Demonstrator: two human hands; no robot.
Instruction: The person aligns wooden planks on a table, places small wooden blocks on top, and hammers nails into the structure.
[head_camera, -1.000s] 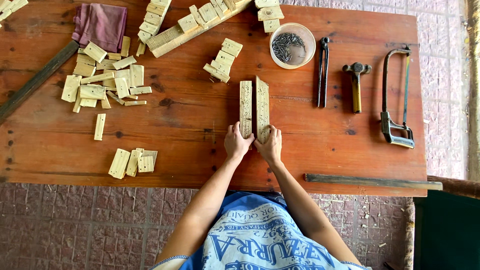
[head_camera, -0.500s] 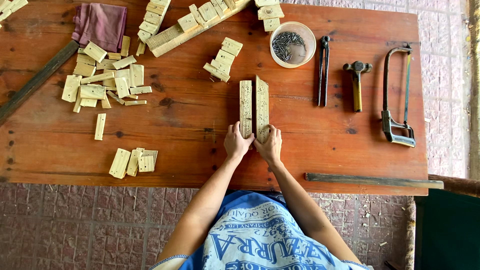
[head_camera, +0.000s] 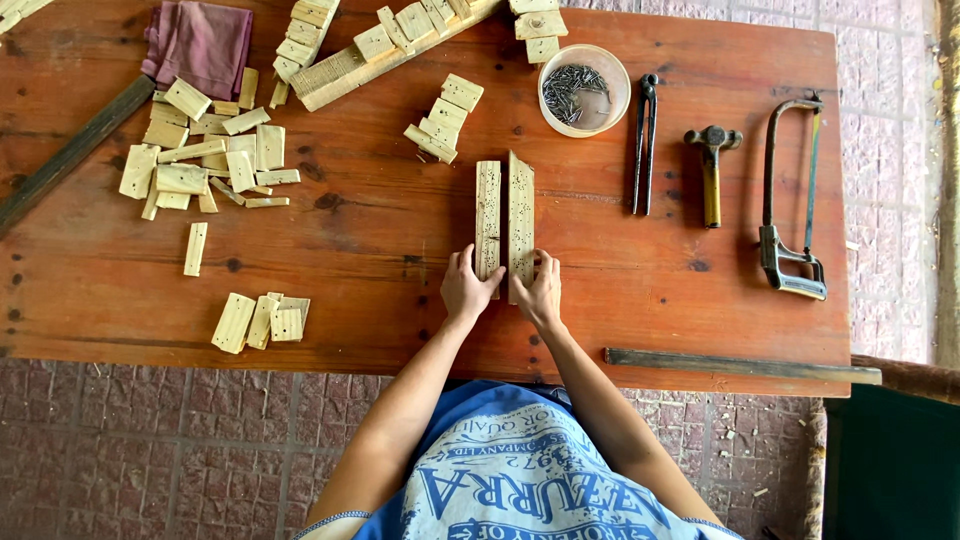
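left hand (head_camera: 468, 288) grips the flat pale wooden strip (head_camera: 487, 218), right hand (head_camera: 538, 292) the upright pale wooden strip (head_camera: 520, 225), on the reddish wooden tabletop (head_camera: 400, 230); best keep near ends flush, edges tight.

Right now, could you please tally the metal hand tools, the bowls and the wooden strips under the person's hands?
Wooden strips, side by side under the left hand and right hand: 2
Hand tools, namely pincers, hammer, hacksaw: 3
Bowl of nails: 1
Total: 6
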